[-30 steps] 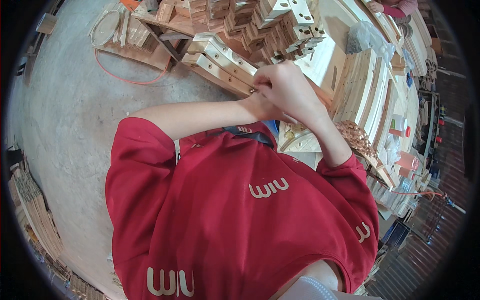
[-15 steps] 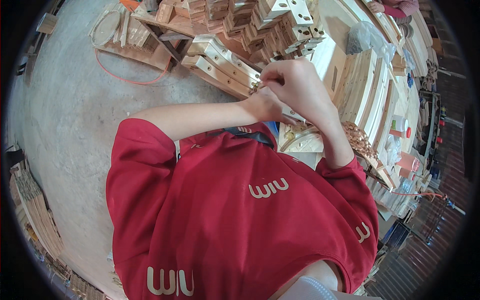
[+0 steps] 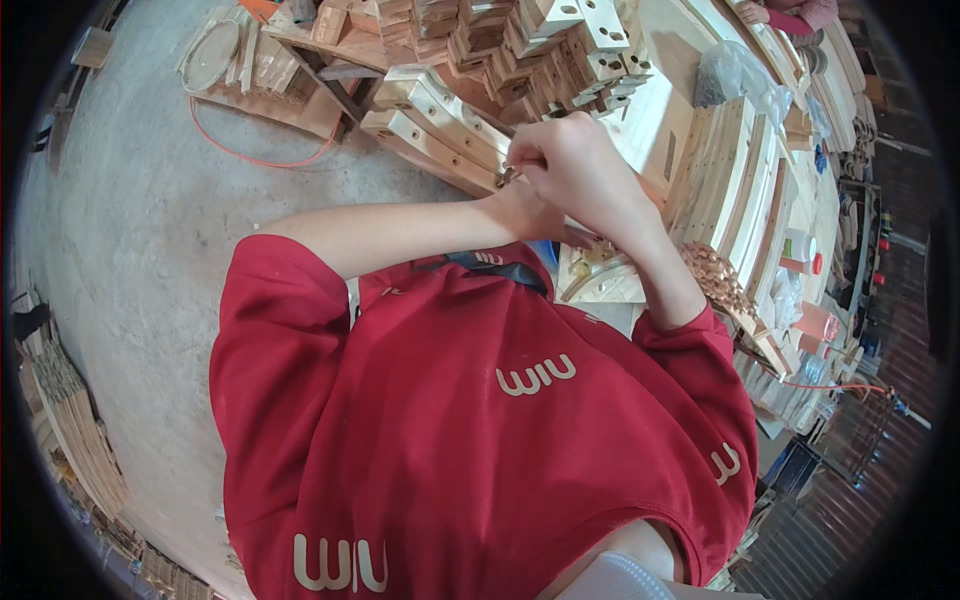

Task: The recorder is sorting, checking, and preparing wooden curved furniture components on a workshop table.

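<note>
Concrete floor [image 3: 130, 230] and stacked timber surround us at this workbench. Nearest to us, our red shirt [image 3: 470, 430] fills the lower view, both forearms reaching up from it. Our right hand [image 3: 580, 170] is curled, its fingertips pinched on something small and metallic at the end face of a pale wooden block [image 3: 440, 125]; what exactly they pinch is too small to tell. Our left hand [image 3: 525, 210] sits just beneath and touching the right, mostly hidden, so we cannot tell whether it is closed or spread. Compared with a second ago, the right hand has lifted slightly and edged toward the block's end, which we judge means the small part is now being set into the wood. Just right of the grip lies a light board [image 3: 600, 280] with curved pieces. Beyond the grip, more drilled blocks [image 3: 560, 40] are piled high, and left of it an orange cable [image 3: 260, 160] loops across the floor.
</note>
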`<move>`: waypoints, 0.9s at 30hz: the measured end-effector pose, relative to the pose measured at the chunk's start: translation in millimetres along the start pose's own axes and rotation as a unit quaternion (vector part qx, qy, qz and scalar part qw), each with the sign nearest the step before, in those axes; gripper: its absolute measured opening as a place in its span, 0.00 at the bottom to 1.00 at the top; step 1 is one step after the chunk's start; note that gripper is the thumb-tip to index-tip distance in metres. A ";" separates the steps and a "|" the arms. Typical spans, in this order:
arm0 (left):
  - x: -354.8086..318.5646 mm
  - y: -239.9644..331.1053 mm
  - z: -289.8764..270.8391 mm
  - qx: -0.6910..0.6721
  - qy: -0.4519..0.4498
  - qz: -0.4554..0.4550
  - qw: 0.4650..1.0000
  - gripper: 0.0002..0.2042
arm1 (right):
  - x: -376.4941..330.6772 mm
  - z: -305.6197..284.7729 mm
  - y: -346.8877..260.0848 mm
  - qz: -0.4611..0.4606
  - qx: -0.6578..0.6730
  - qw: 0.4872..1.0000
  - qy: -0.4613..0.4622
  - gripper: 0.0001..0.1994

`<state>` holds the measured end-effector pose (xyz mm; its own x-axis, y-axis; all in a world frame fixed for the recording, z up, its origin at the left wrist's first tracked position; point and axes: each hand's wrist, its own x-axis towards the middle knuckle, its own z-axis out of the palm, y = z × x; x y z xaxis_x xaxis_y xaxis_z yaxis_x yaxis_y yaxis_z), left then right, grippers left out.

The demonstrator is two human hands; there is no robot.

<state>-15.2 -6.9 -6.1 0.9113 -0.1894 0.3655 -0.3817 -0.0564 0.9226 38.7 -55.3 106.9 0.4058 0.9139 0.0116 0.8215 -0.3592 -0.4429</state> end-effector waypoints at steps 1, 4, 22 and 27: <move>-5.5 -3.0 -2.7 0.043 0.051 0.063 0.996 0.37 | -2.9 -6.8 -3.0 0.002 0.023 1.000 0.012 0.06; -10.1 -30.7 3.1 0.106 0.064 0.103 0.987 0.34 | -2.6 -20.1 -15.9 0.020 0.040 0.998 0.033 0.06; -4.5 -8.9 -4.0 0.248 0.006 0.045 0.968 0.33 | 4.2 -4.1 1.4 0.009 0.043 0.998 0.041 0.05; -2.7 -17.7 4.0 0.105 0.027 0.045 0.993 0.33 | 2.0 -0.5 -4.6 0.013 0.070 0.997 -0.001 0.04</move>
<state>-11.6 -9.3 -23.9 0.8772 -0.1493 0.4563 -0.4799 -0.2466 0.8420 36.0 -51.9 109.4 0.4263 0.9046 -0.0030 0.7469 -0.3538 -0.5630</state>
